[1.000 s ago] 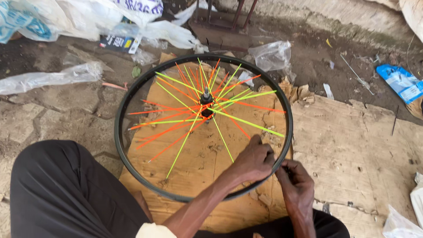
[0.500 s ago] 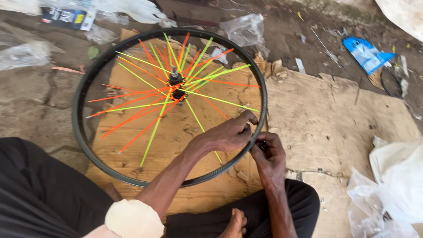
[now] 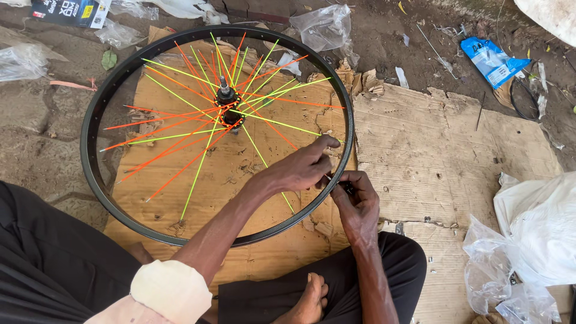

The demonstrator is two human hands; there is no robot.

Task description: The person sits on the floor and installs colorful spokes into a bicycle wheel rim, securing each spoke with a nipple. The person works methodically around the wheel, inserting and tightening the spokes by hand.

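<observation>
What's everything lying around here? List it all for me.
wheel rim: one, black, lying on the cardboard
spokes: many, orange and yellow-green, fanning from the hub
hub: one, dark metal, wheel centre
cardboard: brown sheets, on the ground
clear plastic bags: several, along the top and right edges
blue packet: one, upper right
left hand: inside the rim, fingers at its right side
right hand: outside the rim, pinching at it

**Ground and surroundings, outdoor work spot**

Bare, packed dirt ground (image 3: 36, 150), brown and uneven. Flattened corrugated cardboard sheets (image 3: 444, 150) laid over it, edges torn. Clear plastic bags (image 3: 327, 27) along the top edge; a blue plastic packet (image 3: 489, 60) at upper right; white plastic bags (image 3: 534, 240) bunched at lower right. Even, soft daylight.
</observation>
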